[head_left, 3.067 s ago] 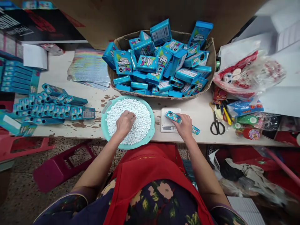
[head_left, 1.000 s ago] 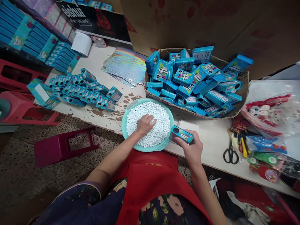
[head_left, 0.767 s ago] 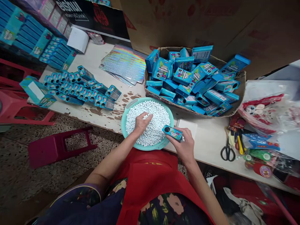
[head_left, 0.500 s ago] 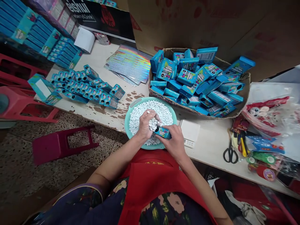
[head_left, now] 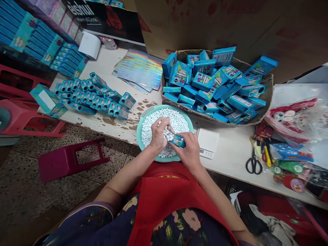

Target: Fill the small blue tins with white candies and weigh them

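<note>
A round mint-green basin (head_left: 139, 131) full of small white candies (head_left: 176, 118) stands at the table's front edge. Above it, my left hand (head_left: 159, 135) is cupped with curled fingers around several of the candies. My right hand (head_left: 190, 147) grips a small blue candy box (head_left: 178, 140) between thumb and fingers, lying on its side. The box's end meets the candies in my left hand, and its opening is hidden there.
A cardboard tray (head_left: 217, 120) heaped with blue boxes stands behind the basin. A white scale (head_left: 207, 141) sits to its right, then scissors (head_left: 253, 165). Rows of blue boxes (head_left: 94, 99) and holographic sheets (head_left: 140, 70) lie leftward. A magenta stool (head_left: 58, 162) stands on the floor.
The blue box has tilted so that its dark round opening, visible before, is now covered by the candies at my left hand. The whole view has shifted slightly.
</note>
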The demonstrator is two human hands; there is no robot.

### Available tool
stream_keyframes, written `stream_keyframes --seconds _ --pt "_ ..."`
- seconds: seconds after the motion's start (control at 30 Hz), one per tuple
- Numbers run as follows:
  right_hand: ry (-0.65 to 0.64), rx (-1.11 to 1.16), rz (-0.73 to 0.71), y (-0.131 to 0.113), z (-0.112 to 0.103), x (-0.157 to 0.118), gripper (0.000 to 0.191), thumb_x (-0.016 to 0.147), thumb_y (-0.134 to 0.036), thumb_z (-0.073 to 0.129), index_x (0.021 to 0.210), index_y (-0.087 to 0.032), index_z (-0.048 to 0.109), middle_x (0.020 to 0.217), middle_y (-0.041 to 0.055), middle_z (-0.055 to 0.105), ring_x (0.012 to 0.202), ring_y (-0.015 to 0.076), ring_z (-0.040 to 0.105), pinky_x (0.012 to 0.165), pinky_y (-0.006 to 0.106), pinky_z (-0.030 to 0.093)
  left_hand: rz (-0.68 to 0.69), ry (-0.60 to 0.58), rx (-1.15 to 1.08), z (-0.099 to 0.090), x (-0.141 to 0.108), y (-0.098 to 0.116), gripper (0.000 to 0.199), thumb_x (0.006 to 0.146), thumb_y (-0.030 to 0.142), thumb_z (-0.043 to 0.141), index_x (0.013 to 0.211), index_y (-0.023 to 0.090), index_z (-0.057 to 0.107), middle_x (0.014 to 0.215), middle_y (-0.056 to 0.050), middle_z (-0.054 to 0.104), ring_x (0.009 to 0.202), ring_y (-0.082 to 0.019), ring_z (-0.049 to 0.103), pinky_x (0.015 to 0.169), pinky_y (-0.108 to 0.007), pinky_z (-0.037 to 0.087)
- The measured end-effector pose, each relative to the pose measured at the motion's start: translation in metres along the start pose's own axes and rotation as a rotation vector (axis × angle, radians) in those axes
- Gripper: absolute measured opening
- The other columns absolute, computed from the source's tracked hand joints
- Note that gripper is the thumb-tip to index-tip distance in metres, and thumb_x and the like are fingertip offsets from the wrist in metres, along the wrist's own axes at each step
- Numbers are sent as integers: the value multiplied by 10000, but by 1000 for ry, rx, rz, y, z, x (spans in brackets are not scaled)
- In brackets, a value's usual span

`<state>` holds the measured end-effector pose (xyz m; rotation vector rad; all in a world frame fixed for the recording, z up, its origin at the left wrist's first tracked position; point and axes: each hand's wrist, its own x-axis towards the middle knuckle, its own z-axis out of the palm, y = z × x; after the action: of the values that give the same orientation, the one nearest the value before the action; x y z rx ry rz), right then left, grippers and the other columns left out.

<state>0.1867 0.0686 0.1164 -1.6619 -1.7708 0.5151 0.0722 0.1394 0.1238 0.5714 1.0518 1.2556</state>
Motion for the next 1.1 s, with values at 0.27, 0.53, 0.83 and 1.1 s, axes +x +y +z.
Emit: stream_keyframes --seconds 0.27,0.53,0.83,1.1 --pt "53 52 39 -4 -2 -5 275 823 -384 690 1047 -236 631 933 65 639 905 242 559 788 387 462 -5 1 5 6 -5 5 244 773 335 674 679 187 504 583 41 515 510 -96 551 523 -226 451" --pt "74 90 32 -4 -9 -7 274 808 -386 706 1034 -246 637 920 57 635 894 237 565 784 387 470 27 1 31 9 -14 6 276 790 363 687 661 178 528 562 36 524 489 -88 538 507 -221 439" --pt "95 93 5 0 -8 -9 284 802 -337 723 1048 -228 631 927 56 633 894 226 562 783 372 468 82 17 87 11 -18 4 222 796 357 681 763 179 552 551 46 531 478 -82 516 525 -216 430" --pt "98 119 15 1 -8 -10 290 794 -361 732 1046 -248 645 920 51 644 891 230 573 782 380 473 114 -5 27 14 -21 5 154 810 297 651 789 182 551 585 42 545 514 -92 547 549 -223 447"
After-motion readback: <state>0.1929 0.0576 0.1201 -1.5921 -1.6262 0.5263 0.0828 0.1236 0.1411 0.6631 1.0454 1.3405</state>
